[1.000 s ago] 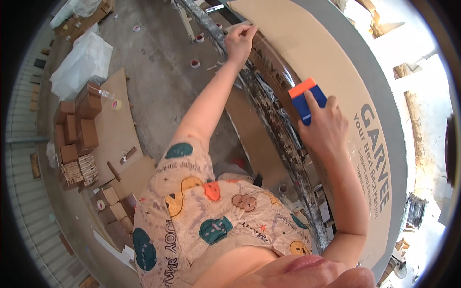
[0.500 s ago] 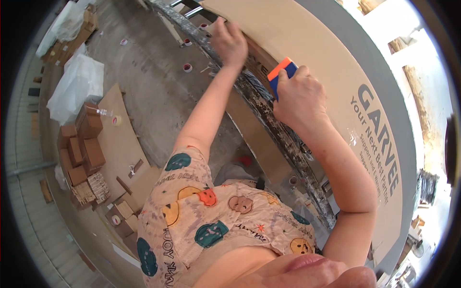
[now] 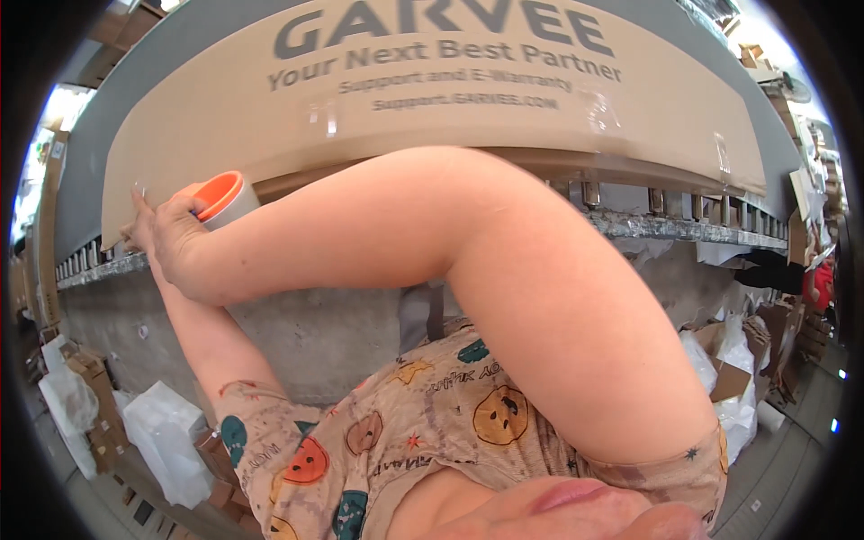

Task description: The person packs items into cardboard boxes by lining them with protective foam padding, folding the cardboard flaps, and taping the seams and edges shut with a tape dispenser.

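A long brown cardboard box (image 3: 504, 126) with dark printing lies across the far side of the view. My right arm reaches leftward across its near edge. My right hand (image 3: 180, 238) is closed around an orange-rimmed tape dispenser (image 3: 220, 193) with a wide pale roll, near the box's left end. Beyond it, my left hand (image 3: 139, 220) is at the box's left end, its fingers stretched out. The right hand covers most of the left hand. Glossy strips of clear tape (image 3: 594, 108) show on the box's side.
A metal roller conveyor (image 3: 684, 223) runs beneath the box. Plastic-wrapped goods (image 3: 166, 436) stand on the floor at the lower left. Cardboard and plastic wrap (image 3: 733, 378) lie at the right. Farther right is a person in red (image 3: 817, 283).
My view has swung round, so the box now spans the top. My right hand has come close to my left at the box's left end, still holding the tape dispenser.
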`<state>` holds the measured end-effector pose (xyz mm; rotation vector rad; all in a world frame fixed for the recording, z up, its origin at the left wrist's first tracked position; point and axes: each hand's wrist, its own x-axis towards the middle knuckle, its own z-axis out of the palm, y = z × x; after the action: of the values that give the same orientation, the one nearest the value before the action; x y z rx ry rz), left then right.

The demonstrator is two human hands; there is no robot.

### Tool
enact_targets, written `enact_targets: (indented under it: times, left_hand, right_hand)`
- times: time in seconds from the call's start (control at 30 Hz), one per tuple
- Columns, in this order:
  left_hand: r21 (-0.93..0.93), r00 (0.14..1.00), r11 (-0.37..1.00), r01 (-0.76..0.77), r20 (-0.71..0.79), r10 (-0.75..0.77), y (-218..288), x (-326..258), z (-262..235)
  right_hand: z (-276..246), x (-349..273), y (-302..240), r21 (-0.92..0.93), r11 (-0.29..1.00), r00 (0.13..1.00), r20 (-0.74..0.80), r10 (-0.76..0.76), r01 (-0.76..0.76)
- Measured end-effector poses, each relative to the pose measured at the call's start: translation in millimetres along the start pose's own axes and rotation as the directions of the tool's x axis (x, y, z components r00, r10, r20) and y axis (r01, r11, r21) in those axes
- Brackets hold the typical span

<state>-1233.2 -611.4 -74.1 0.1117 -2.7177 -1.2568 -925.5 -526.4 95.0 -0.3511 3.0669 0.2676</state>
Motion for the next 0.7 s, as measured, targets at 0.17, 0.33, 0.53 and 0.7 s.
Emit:
enact_targets:
  times: [0.17,0.33,0.53,0.7]
  left_hand:
    - [0.11,0.996,0.991,0.073,-0.056,-0.067,64,-77,45]
    - [0.053,0.968,0.97,-0.239,-0.07,0.242,45,-149,66]
    - [0.571,0.733,0.643,-0.51,-0.103,0.672,178,-491,111]
    - [0.11,0.161,0.155,-0.982,0.041,0.986,270,-701,146]
  right_hand:
    - [22,-185,80,0.12,0.992,0.993,-0.101,0.054,-0.042]
    - [37,-401,121,-0.079,0.985,0.982,-0.124,0.142,-0.152]
    - [67,-666,190,0.077,0.895,0.868,-0.217,0.446,-0.44]
    - [71,-839,219,-0.077,0.812,0.815,-0.11,0.569,-0.578]
